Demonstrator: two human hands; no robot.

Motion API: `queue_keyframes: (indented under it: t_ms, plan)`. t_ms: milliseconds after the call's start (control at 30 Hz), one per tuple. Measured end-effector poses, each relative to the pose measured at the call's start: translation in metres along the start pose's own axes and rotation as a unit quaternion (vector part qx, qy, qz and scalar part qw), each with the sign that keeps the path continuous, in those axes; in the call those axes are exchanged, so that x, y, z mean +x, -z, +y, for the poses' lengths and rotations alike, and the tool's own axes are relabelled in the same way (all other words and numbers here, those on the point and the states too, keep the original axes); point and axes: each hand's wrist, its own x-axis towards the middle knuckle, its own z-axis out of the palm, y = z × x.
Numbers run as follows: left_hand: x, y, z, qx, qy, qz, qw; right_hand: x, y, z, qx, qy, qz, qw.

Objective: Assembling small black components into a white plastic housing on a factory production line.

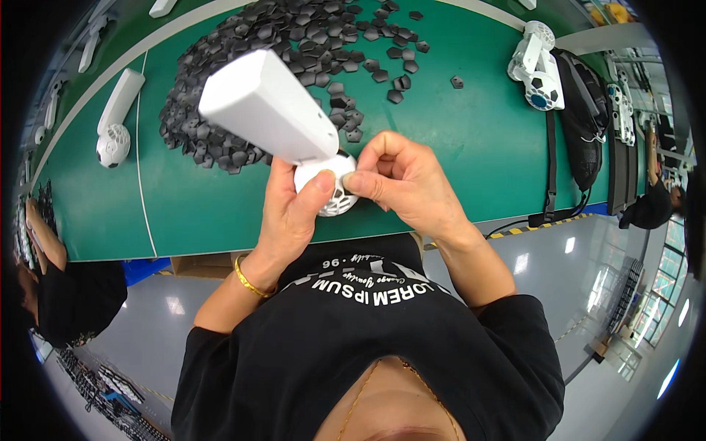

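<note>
The green tabletop (456, 147) bears a heap of black pentagonal pieces (195, 110), apparently placed within reach. Above its near edge, an elongated white casing with a perforated ball end (268, 110) is clamped at the ball by the left hand (290, 209), seemingly to steady it, while the right hand (412, 187) pinches the ball's side; any piece between cannot be told. White lettering (337, 300) crosses the black shirt (294, 367); the casing shows none legible.

There is one held ball-ended white part (268, 110), one similar part (121, 110) at left, one black bag (583, 121), white assemblies (543, 82) beside it, number unclear, and black pentagonal pieces (300, 34) too many to count.
</note>
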Motion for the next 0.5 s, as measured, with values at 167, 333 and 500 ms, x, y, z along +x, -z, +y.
queue_keyframes:
  t_ms: [167, 333, 500]
  plan:
    - [-0.002, -0.002, 0.000, 0.044, -0.007, 0.007, 0.999, 0.000, 0.001, 0.005, 0.034, 0.001, -0.005, 0.999]
    - [0.006, -0.005, 0.003, -0.001, 0.027, 0.006, 1.000, 0.006, 0.006, 0.002, 0.001, 0.035, 0.016, 0.999]
    - [0.002, -0.013, 0.013, -0.058, 0.067, -0.041, 0.995, 0.039, 0.048, 0.006, -0.267, 0.217, 0.164, 0.924]
